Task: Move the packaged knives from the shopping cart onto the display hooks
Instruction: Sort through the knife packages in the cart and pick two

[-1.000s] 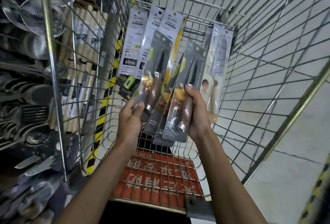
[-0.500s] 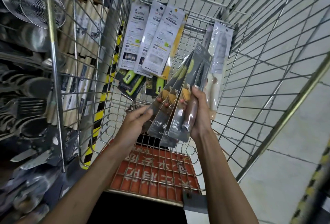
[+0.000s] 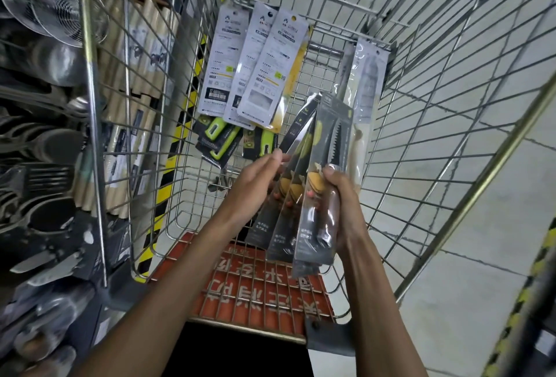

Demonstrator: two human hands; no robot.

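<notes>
Looking down into a wire shopping cart (image 3: 481, 185), walls flaring outward toward the rim, bare mesh across the middle of its floor. Crowded on the left, just beyond the cart's wall, by a shelf of metal utensils (image 3: 45, 142); open tiled floor (image 3: 481, 256) on the right. Nearest the body, an orange panel (image 3: 255, 292) under the wire. Leaning upright against the far wall, three overlapping white packaged knives (image 3: 255, 70); upright at the right wall, one clear pack (image 3: 365, 82); lying on the mesh below the white ones, green-handled packs (image 3: 219, 139). Above the cart's floor and clear of every wall, a fan of dark packaged knives (image 3: 328, 136), lower ends together, upper edges spread. Gripped at the lower half by the right hand (image 3: 346, 205), thumb across the front, fingers curled behind. Touched along the left edge by the left hand (image 3: 255, 187), fingers nearly straight.
</notes>
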